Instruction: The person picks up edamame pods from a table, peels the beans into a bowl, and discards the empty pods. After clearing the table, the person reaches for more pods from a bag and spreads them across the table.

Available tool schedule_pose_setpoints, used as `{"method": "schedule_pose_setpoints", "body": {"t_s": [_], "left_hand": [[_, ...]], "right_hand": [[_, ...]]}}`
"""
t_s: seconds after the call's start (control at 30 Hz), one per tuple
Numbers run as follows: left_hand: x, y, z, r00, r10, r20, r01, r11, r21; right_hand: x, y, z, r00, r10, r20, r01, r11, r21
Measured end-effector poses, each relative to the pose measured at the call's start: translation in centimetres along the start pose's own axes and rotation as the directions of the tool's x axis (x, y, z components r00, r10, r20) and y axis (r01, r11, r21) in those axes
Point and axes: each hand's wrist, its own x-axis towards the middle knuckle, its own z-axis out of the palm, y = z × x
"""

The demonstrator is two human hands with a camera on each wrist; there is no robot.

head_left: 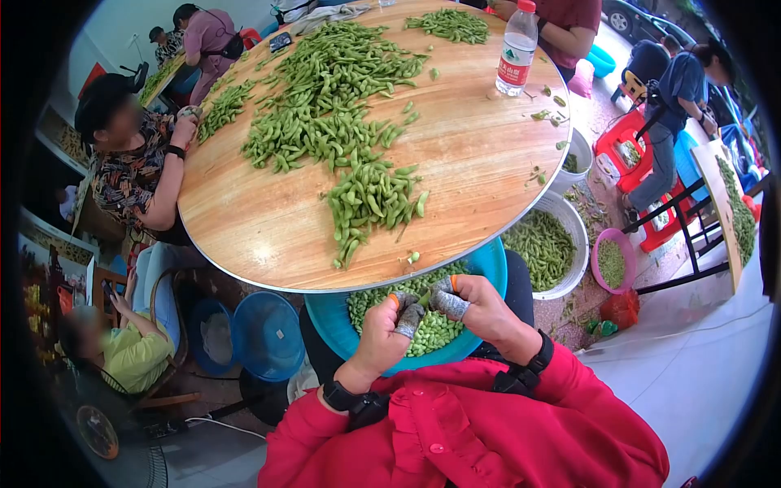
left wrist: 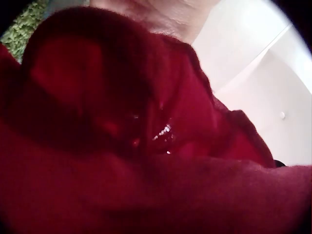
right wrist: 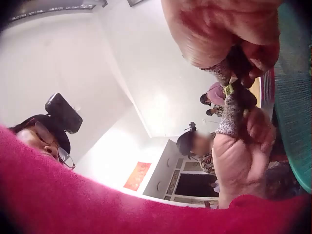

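Over a teal basin [head_left: 325, 325] of shelled green beans [head_left: 435, 335], my two hands meet fingertip to fingertip. A green edamame pod [right wrist: 229, 89], mostly covered by fingers, is pinched between them. My left hand [head_left: 382, 335] grips it from the left and my right hand [head_left: 490, 313] from the right. Grey finger covers [head_left: 450, 301] with orange ends wrap the thumbs and some fingertips. In the left wrist view red cloth [left wrist: 195, 185] hides nearly everything but a strip of palm at the top. A heap of unshelled pods [head_left: 325, 106] lies on the round wooden table [head_left: 480, 171] ahead.
The table's edge [head_left: 358, 289] overhangs the basin. To the right stand a white basket [head_left: 579, 252] of pods and a pink bowl [head_left: 622, 281] of beans; blue tubs [head_left: 268, 333] are at left. A water bottle [head_left: 517, 53] stands on the table. Other people sit around.
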Motion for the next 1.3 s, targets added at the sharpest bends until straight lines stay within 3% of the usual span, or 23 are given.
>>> {"method": "schedule_pose_setpoints", "body": {"t_s": [0.23, 0.97, 1.07, 1.17, 1.3], "left_hand": [[0.0, 0.6, 0.1, 0.999, 0.038, -0.018, -0.038, 0.999, 0.036], [0.4, 0.0, 0.0, 0.990, 0.142, -0.006, -0.138, 0.969, 0.205], [0.4, 0.8, 0.1, 0.946, 0.324, 0.008, -0.251, 0.715, 0.653], [0.8, 0.5, -0.1, 0.887, 0.459, 0.049, -0.350, 0.599, 0.720], [0.8, -0.1, -0.2, 0.909, 0.416, 0.015, -0.355, 0.755, 0.551]], "right_hand": [[-0.2, -0.3, -0.1, 0.999, -0.025, 0.031, 0.022, 0.997, 0.072], [0.1, 0.0, 0.3, 0.999, 0.021, -0.033, -0.020, 0.999, 0.040], [0.4, 0.2, 0.5, 0.999, -0.026, -0.036, 0.027, 0.999, 0.017], [0.7, 1.2, 0.5, 0.996, -0.089, -0.014, 0.089, 0.996, 0.009], [0.8, 1.2, 0.4, 0.991, -0.131, 0.030, 0.128, 0.988, 0.089]]}}
